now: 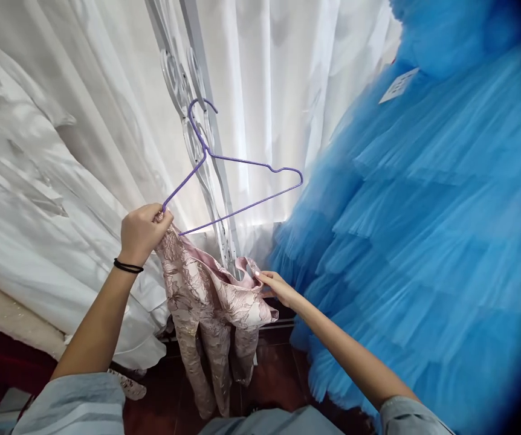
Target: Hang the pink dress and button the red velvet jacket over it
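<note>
A pink dress (210,296) with a metallic floral pattern hangs from my two hands. My left hand (145,228) is closed around one shoulder of the dress together with the left end of a purple wire hanger (242,161). The hanger's hook points up and its right arm sticks out bare. Lower down on the right, my right hand (276,287) pinches the dress's other shoulder edge, apart from the hanger. The neckline sags between the hands, and the skirt falls in folds toward the floor.
A large blue tiered tulle gown (414,229) with a white tag (399,86) fills the right side. White gowns (29,181) hang at the left. Behind the hanger stand an ornate white metal rack (197,121) and white curtains (278,72). The floor (274,374) is dark reddish.
</note>
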